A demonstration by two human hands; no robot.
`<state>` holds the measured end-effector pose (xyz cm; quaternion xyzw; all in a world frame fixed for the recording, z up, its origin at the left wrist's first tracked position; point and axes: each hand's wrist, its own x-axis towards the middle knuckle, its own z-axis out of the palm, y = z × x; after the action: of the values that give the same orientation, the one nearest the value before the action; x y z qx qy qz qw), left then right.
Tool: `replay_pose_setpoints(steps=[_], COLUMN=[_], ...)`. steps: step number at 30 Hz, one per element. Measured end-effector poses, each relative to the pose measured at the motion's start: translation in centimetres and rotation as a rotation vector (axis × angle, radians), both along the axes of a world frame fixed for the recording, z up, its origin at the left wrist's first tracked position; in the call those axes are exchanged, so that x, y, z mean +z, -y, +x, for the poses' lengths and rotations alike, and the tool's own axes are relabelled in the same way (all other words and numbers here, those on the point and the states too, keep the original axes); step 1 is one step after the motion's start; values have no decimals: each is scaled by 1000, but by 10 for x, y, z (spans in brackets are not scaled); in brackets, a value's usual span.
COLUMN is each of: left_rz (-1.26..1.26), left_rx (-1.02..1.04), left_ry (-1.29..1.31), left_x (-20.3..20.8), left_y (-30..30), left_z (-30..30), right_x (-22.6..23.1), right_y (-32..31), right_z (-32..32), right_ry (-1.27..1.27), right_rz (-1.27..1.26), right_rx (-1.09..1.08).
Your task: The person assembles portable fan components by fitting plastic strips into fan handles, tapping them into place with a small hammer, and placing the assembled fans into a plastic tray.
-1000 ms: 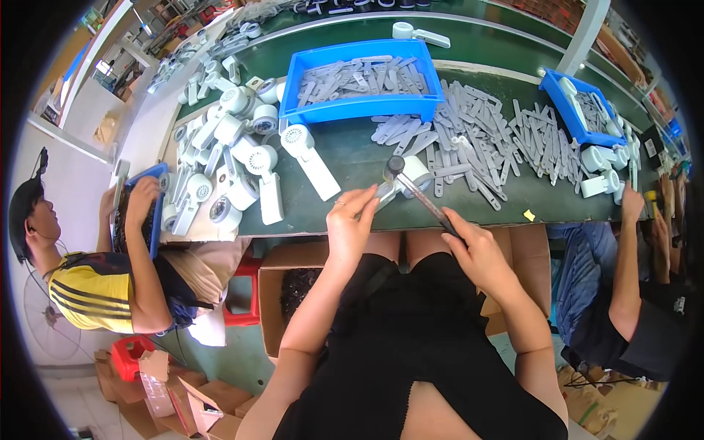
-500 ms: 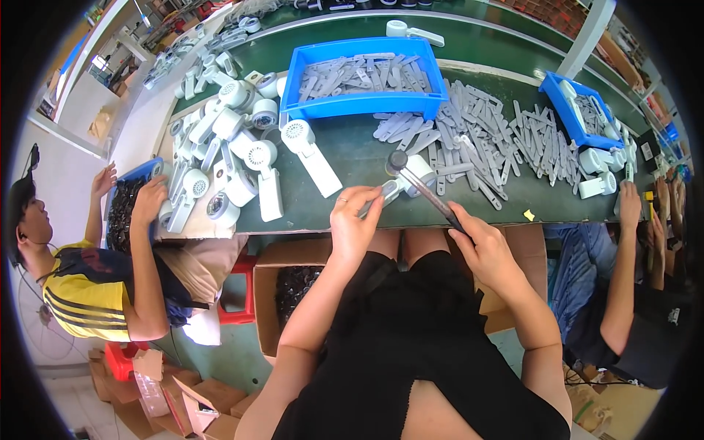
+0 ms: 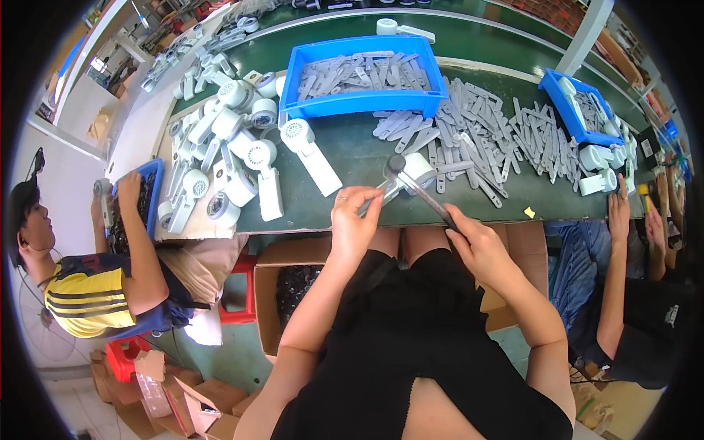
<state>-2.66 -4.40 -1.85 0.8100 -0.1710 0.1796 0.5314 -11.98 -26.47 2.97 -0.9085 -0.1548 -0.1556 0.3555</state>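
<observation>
My right hand (image 3: pixel 480 242) is closed round the handle of a small hammer (image 3: pixel 431 199). The hammer's dark round head is over a white handheld fan (image 3: pixel 420 169) lying at the table's near edge, though I cannot tell whether they touch. Thumb and fingers of my left hand (image 3: pixel 355 222) are pinched on the fan's handle end, where a grey strip (image 3: pixel 389 188) shows. The hammer partly hides the fan. To the left lies another white fan (image 3: pixel 320 170), its round grille toward the blue bin.
A blue bin (image 3: pixel 367 110) of grey strips stands ahead, with loose grey strips (image 3: pixel 477 139) heaped to its right. White fans (image 3: pixel 235 147) pile up on the left. Co-workers sit on both sides, near another blue bin (image 3: pixel 579 136) at right. An open carton (image 3: pixel 293 260) is below the table.
The hammer head has shifted slightly down over the fan; my left hand stays nearly still. The left co-worker now holds up a white fan piece. The right co-worker's hand has moved a little left.
</observation>
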Motion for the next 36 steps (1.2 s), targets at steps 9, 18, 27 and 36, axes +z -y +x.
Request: replay_pose_setpoints(steps=[9, 18, 27, 36], left_rz=[53, 161, 289, 221], left_rx=[27, -13, 81, 38], left_ry=[14, 68, 136, 119], left_x=[2, 3, -7, -10], left_y=[1, -8, -25, -25], left_z=[1, 1, -9, -9], right_x=[8, 20, 4, 7], right_y=[1, -3, -18, -24], right_z=[2, 1, -12, -24], right_ry=[-137, -113, -117, -337], right_rz=[-135, -138, -148, -136], right_rx=[-9, -16, 15, -23])
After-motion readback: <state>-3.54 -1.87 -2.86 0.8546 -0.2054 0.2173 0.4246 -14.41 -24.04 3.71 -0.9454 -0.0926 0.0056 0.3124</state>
